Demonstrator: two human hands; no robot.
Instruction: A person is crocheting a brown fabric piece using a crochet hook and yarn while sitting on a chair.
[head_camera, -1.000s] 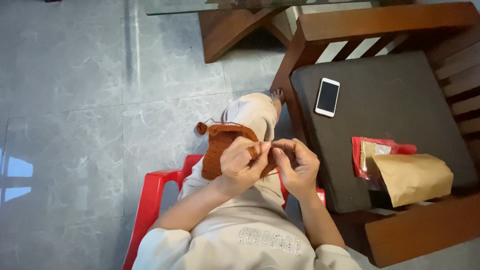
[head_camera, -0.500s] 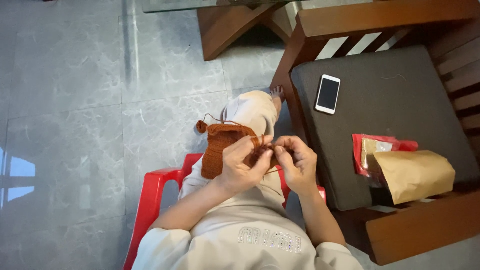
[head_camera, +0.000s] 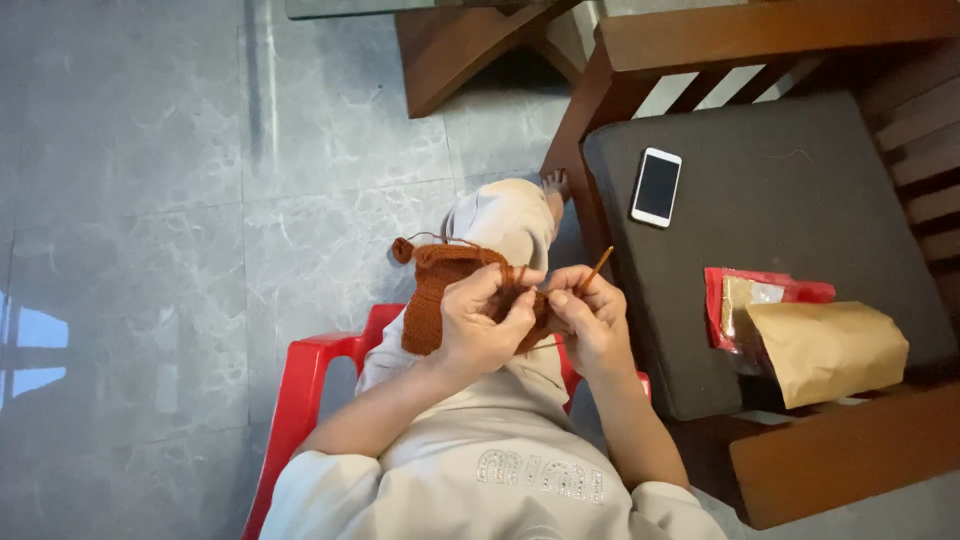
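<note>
Beneath and around both hands, a grey marbled tile floor (head_camera: 180, 200). To the right of the hands, a wooden armchair (head_camera: 800, 30) with a dark seat cushion (head_camera: 790, 210). Directly under the hands and lap, a red plastic chair (head_camera: 300, 390), mostly covered by pale trousers. Right of the right hand, near the cushion's front edge, a tan paper bag (head_camera: 825, 350) lying over a red packet (head_camera: 765, 290). Just left of the left hand, touching it and hanging over the raised knee, a rust-brown crocheted piece (head_camera: 435, 300) with a loose yarn tail at its far corner. Ahead and right of the hands, flat on the cushion, a white-edged phone (head_camera: 656, 187), screen dark. Left hand (head_camera: 485, 325) curled shut, pinching the upper edge of the crocheted piece. Right hand (head_camera: 592, 325) closed around a thin crochet hook (head_camera: 598, 268), its free end slanting up and away. Both hands close together, fingertips nearly meeting at the working edge.
</note>
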